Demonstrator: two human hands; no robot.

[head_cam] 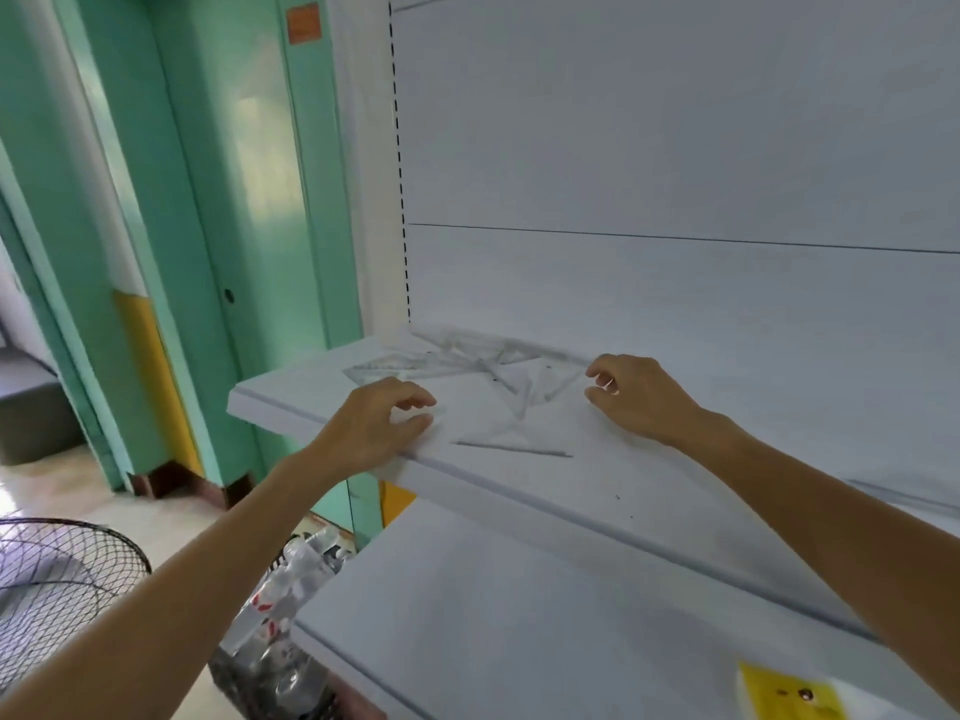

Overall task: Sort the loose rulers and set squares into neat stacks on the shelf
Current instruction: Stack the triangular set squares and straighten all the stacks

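Task pieces: clear rulers and set squares (493,371) lie flat in a loose, crisscrossed heap toward the back of the shelf (571,491), between my two hands. They are too blurred to count.
Left end: one set square (379,368) lies flat at the heap's left side, just beyond my left fingers.
Front piece: a single thin ruler (514,448) lies apart from the heap, nearer the shelf's front edge and roughly along it.
Left hand: my left hand (384,418) is over the front edge of the shelf, fingers curled, thumb tip close under the forefinger. I cannot tell whether any clear plastic is pinched there.
Right hand: my right hand (634,394) is at the heap's right end, fingers curled toward the thumb with a small gap between them. Something pale glints in that gap, and I cannot tell if I am holding a piece.
Shelving: a white back panel (675,148) rises behind, with a slotted upright (397,148) at its left. A lower shelf (493,615) juts out beneath, bearing a yellow label (789,693) at its near right.
Beyond: green door framing (249,200) stands left of the shelving. On the floor are a wire fan guard (57,574) and clear plastic bottles (296,589).
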